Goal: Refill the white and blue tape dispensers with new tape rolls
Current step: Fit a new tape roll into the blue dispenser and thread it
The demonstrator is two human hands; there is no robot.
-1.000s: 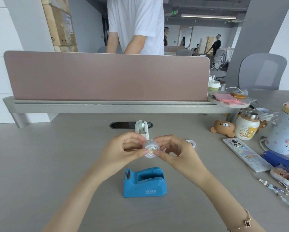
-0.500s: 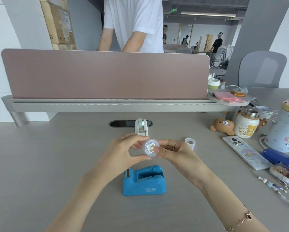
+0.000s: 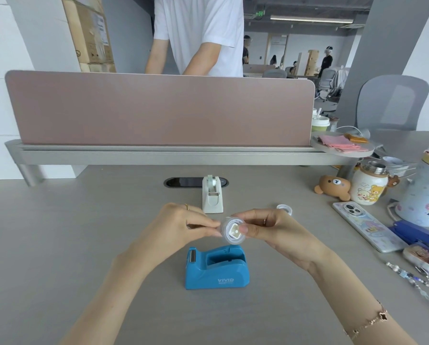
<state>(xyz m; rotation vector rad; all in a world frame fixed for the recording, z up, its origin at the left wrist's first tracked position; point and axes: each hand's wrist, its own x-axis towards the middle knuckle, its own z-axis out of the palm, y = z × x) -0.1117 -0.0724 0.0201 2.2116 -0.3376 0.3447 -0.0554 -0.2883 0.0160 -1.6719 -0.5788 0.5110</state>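
A clear tape roll (image 3: 227,235) with a pale core piece in its hole is held in the air above the blue dispenser (image 3: 217,268), whose cradle is empty. My left hand (image 3: 181,227) pinches the roll's left edge. My right hand (image 3: 273,230) grips it from the right, thumb across its face. The white dispenser (image 3: 212,194) stands upright behind my hands with a roll in its top. A second clear tape roll (image 3: 284,209) lies flat on the desk just beyond my right hand.
A pink divider panel (image 3: 158,108) on a grey shelf crosses the back, with a person in a white shirt behind it. At the right are a bear toy (image 3: 332,186), a bear bottle (image 3: 369,186), a phone (image 3: 367,226), a blue stapler (image 3: 420,235) and a large jug (image 3: 427,190).
Both hands have turned the roll so its face and core piece show toward me. They stay over the blue dispenser. Nothing on the desk has moved.
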